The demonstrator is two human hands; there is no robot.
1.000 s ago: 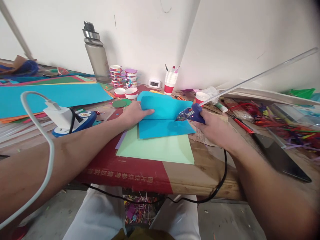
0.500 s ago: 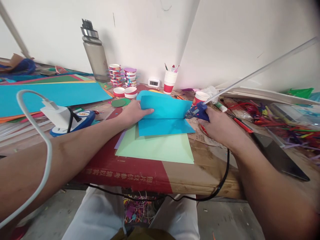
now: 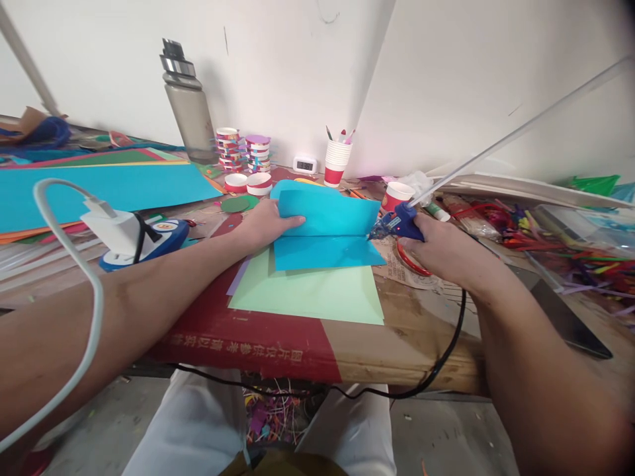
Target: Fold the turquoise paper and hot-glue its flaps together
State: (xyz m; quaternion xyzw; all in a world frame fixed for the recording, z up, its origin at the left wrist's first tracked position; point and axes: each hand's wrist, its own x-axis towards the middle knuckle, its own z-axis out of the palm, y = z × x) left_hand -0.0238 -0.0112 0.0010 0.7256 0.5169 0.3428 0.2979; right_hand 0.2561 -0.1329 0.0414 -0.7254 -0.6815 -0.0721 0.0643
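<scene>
A folded blue paper sheet point(image 3: 322, 231) lies on a light green sheet point(image 3: 307, 294) at the table's middle. My left hand point(image 3: 265, 221) grips the blue sheet's left edge and holds its upper flap raised. My right hand point(image 3: 441, 248) is closed around a blue hot glue gun point(image 3: 397, 225). The gun's nozzle touches the right end of the paper's fold. A long clear glue stick point(image 3: 520, 125) juts from the back of the gun up to the right. The gun's black cord point(image 3: 446, 357) hangs over the table's front edge.
A white charger with cable point(image 3: 116, 228) sits at the left beside large coloured sheets point(image 3: 99, 185). A grey bottle point(image 3: 188, 106), stacked tape rolls point(image 3: 243, 152) and paper cups point(image 3: 337, 162) stand at the back. Craft sticks and straws point(image 3: 560, 244) clutter the right. A dark phone point(image 3: 570, 317) lies near the right edge.
My right hand has drawn the glue gun to the right along the fold, from over the sheet to its right end. My left hand still holds the flap.
</scene>
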